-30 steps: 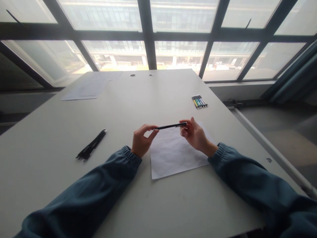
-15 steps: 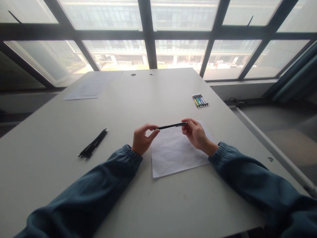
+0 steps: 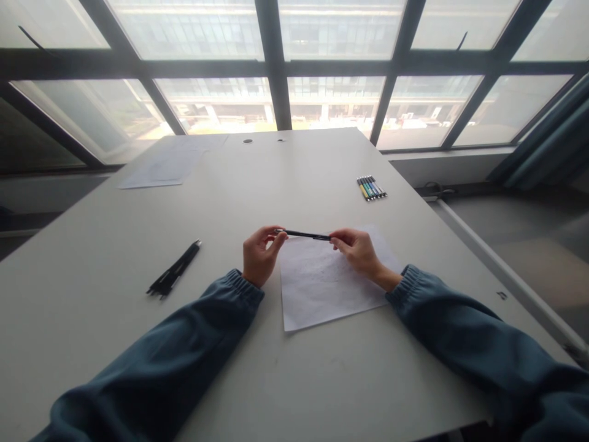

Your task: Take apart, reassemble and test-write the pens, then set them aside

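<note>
Pinching a slim black pen (image 3: 304, 234) by its two ends, the left hand (image 3: 257, 258) and right hand (image 3: 359, 252) keep it level just above a white sheet (image 3: 326, 288), fingertips closed so the smooth barrel stays steady. On the matte table (image 3: 285, 178), black pens (image 3: 173, 270) lie left; coloured pens (image 3: 370, 188) sit well apart, far right.

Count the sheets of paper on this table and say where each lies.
2: one sheet of paper under the hands, near the table's front; another paper sheet at its far left corner, possibly several stacked.
</note>
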{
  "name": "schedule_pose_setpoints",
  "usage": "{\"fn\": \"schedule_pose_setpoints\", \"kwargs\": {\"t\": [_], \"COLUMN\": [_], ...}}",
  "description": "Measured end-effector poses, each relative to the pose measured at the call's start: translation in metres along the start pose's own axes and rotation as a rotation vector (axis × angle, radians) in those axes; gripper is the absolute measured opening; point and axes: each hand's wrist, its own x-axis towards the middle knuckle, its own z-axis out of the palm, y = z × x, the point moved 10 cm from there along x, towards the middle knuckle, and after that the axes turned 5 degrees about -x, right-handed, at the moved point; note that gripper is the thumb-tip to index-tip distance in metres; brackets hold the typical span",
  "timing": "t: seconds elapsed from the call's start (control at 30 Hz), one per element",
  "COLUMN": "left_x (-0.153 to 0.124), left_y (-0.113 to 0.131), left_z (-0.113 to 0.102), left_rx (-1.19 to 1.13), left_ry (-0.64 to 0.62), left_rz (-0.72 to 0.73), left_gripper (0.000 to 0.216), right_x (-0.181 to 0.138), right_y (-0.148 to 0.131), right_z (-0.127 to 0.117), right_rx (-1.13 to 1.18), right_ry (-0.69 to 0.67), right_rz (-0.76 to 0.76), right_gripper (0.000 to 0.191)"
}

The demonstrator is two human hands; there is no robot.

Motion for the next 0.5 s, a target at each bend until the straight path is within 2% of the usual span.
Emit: {"fn": "schedule_pose_setpoints", "kwargs": {"t": [0.13, 0.27, 0.37, 0.5], "left_x": [0.000, 0.000, 0.000, 0.001], "left_y": [0.001, 0.001, -0.002, -0.003], "left_z": [0.001, 0.001, 0.001, 0.001], "left_rx": [-0.005, -0.025, -0.053, -0.090], "left_ry": [0.000, 0.004, 0.009, 0.012], "left_rz": [-0.007, -0.024, -0.032, -0.041], "left_gripper": [0.032, 0.033, 0.032, 0.032], "right_x": [-0.001, -0.003, -0.007, -0.008], "right_y": [-0.004, -0.020, -0.033, -0.039], "right_z": [-0.002, -0.005, -0.002, 0.001], "right_rx": [-0.110, -0.306, -0.437, -0.511], "right_ry": [0.024, 0.046, 0.036, 0.008], "right_rz": [-0.054, -0.171, -0.284, -0.334], "right_gripper": [0.017, 0.012, 0.012, 0.012]}}
